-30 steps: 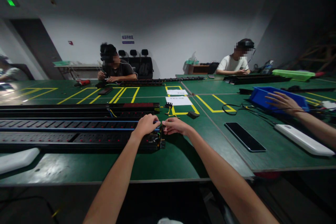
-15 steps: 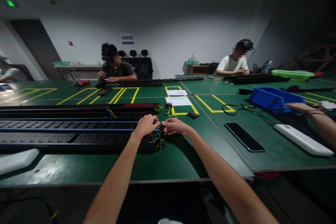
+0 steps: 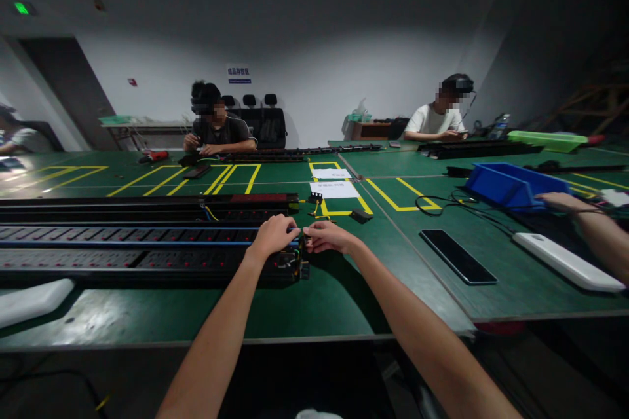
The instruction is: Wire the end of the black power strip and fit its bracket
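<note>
My left hand (image 3: 276,236) rests over the right end of a long black socket strip with blue edges (image 3: 147,234), its fingers curled round that end. Just beyond the end, my right hand (image 3: 328,236) has thumb and fingers pinched together around a small dark part, too small to make out, touching or very near the strip's end. Nearer to me lies another black socket strip (image 3: 187,260) with red dots and exposed wiring at its right end. Behind the blue-edged strip is an open black housing (image 3: 98,207) with a few coloured wires.
Small black parts (image 3: 361,215) and paper sheets (image 3: 335,190) lie past my hands. To the right are a phone (image 3: 457,256), a white oblong device (image 3: 567,262), cables and a blue bin (image 3: 511,184), with another person's hand (image 3: 557,201) at it. Two people sit across the green table.
</note>
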